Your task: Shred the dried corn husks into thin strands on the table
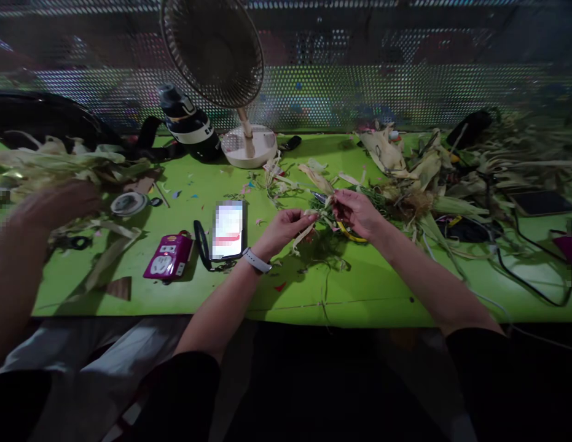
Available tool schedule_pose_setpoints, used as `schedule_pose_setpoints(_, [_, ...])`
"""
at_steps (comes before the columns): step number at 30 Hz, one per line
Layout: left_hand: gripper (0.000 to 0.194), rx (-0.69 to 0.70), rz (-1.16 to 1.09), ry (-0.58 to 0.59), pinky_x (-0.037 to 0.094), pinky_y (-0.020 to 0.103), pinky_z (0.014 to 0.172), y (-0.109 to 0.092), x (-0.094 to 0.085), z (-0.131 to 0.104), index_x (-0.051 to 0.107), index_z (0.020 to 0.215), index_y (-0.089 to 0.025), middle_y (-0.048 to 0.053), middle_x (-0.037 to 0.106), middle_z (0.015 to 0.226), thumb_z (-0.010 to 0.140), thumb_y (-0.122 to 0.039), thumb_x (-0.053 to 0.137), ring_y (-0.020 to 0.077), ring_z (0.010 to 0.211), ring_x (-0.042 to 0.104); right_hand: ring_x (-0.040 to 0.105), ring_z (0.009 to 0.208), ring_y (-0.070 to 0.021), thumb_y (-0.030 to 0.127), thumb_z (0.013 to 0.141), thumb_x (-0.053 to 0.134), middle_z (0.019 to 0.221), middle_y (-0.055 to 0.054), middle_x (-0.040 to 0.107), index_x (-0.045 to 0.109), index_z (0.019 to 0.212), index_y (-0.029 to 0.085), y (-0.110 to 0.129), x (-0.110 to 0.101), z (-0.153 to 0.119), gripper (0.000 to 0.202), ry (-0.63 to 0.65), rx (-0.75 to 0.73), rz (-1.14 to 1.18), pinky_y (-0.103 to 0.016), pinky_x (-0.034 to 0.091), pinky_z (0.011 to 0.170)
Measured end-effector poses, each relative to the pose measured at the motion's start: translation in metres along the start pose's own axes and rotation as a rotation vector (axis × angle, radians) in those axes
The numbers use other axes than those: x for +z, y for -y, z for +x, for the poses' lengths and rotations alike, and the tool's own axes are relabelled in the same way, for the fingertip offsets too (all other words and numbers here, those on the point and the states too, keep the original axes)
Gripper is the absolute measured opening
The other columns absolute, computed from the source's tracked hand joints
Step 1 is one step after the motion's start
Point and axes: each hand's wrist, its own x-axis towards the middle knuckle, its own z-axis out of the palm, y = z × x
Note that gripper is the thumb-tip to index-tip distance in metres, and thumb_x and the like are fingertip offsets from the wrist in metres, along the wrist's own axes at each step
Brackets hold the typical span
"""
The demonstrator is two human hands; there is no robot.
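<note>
In the head view my left hand (pixel 288 228), with a pale band on its wrist, pinches a strip of corn husk (pixel 304 237) between thumb and fingers. Close beside it, my right hand (pixel 360 210) is closed in a pinch at the same bit of husk; its fingertips partly hide what they grip. Just under the hands lies a tool with a yellow handle (pixel 351 236) and a metal tip (pixel 319 197), perhaps pliers. Thin green stems (pixel 374 197) spread behind my right hand, and a dry husk piece (pixel 317 178) lies beyond the fingertips.
A phone (pixel 228 229), dark strap (pixel 201 245) and purple power socket (pixel 169 256) lie left. Behind stand a fan (pixel 249 147) and black bottle (pixel 190 126). Husk heaps (pixel 424 166) and cables (pixel 520 273) crowd the right. Another person's hand (pixel 64 202) is at far left.
</note>
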Motion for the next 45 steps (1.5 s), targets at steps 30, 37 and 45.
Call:
schedule_pose_setpoints(30, [0.026, 0.548, 0.722, -0.018, 0.040, 0.028, 0.068, -0.004, -0.004, -0.003, 0.052, 0.069, -0.018, 0.004, 0.055, 0.076, 0.090, -0.034, 0.054, 0.0146, 0.073, 0.051, 0.025, 0.038, -0.0023, 0.020, 0.087, 0.062, 0.052, 0.007, 0.044, 0.052, 0.068, 0.016, -0.011, -0.004, 0.013, 0.022, 0.041, 0.094, 0.149, -0.015, 0.024, 0.036])
schedule_pose_setpoints(37, [0.028, 0.490, 0.414, 0.203, 0.047, 0.032, 0.082, -0.005, 0.007, -0.006, 0.059, 0.075, -0.018, 0.007, 0.065, 0.089, 0.089, -0.042, 0.056, 0.0169, 0.086, 0.060, 0.031, 0.037, -0.0050, 0.021, 0.091, 0.053, 0.050, 0.006, 0.047, 0.055, 0.070, 0.017, -0.019, 0.006, 0.013, 0.021, 0.037, 0.236, 0.106, -0.018, 0.030, 0.035])
schedule_pose_setpoints(45, [0.040, 0.180, -0.015, 0.116, 0.036, 0.021, 0.053, 0.001, 0.005, -0.004, 0.055, 0.070, -0.016, -0.002, 0.055, 0.065, 0.079, -0.053, 0.067, 0.0055, 0.053, 0.041, 0.029, 0.037, -0.0014, 0.026, 0.082, 0.068, 0.056, 0.007, 0.048, 0.052, 0.067, 0.017, -0.024, 0.008, 0.008, 0.024, 0.141, 0.161, 0.101, -0.016, 0.027, 0.035])
